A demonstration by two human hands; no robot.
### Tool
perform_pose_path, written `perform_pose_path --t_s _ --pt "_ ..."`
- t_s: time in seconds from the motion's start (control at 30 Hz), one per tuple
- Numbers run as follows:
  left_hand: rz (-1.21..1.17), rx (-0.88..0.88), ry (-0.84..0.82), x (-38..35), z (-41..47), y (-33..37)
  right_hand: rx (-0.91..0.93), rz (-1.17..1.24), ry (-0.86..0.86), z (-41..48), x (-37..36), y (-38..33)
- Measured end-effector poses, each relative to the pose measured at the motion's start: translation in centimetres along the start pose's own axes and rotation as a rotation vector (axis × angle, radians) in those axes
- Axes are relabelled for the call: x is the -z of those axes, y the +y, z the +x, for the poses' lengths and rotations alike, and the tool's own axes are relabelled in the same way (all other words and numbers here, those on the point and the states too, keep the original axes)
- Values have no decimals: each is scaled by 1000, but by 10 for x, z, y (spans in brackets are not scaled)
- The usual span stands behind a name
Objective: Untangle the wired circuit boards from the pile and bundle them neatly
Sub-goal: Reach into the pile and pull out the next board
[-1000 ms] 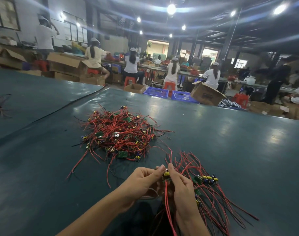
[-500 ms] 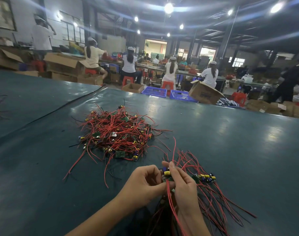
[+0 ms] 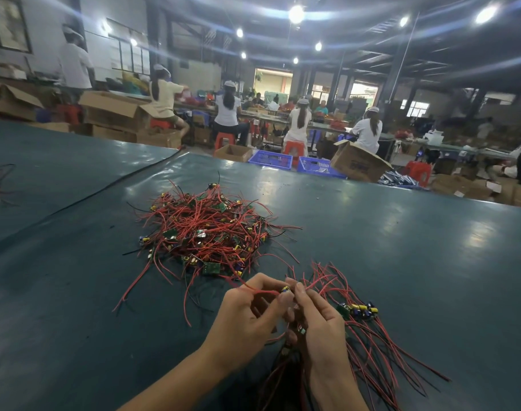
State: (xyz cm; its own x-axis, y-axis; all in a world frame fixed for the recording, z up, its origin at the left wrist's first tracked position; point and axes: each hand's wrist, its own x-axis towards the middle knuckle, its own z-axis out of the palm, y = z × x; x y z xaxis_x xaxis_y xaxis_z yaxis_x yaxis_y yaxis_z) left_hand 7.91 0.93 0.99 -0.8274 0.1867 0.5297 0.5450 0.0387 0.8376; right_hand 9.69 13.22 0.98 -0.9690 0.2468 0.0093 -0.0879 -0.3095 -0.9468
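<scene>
We are pinching one wired board [image 3: 285, 289] in left hand [image 3: 247, 318] and right hand [image 3: 321, 330]; beyond them the pile [image 3: 206, 232] is lying tangled — rightward, a partial bundle [image 3: 369, 336].

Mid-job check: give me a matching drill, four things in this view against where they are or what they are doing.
Things:
1 tangled pile
2 sorted bundle
3 blue crates
4 left hand

Places or states:
A beyond the table's far edge
B pinching a red wire
C fanned out to the right of the right hand
D heaped mid-table

Pairs: 1-D, 2-C, 3-A, 4-B
</scene>
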Motion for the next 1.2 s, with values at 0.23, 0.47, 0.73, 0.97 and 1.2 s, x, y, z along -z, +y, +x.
perform_pose_path --t_s 0.23,0.47,0.73,0.97,1.2 --pt "12 108 67 1 1 0 133 86 181 0 3 -4" --pt "-81 209 3 0 3 0 92 248 219 4 9 -3" --pt "-137 205 27 0 4 3 -67 110 118 2 3 -3" --pt "-156 192 24 1 6 2 -35 -9 8 -3 -1 -6" --pt "-135 184 34 2 5 0 1 -20 77 -1 2 -4"
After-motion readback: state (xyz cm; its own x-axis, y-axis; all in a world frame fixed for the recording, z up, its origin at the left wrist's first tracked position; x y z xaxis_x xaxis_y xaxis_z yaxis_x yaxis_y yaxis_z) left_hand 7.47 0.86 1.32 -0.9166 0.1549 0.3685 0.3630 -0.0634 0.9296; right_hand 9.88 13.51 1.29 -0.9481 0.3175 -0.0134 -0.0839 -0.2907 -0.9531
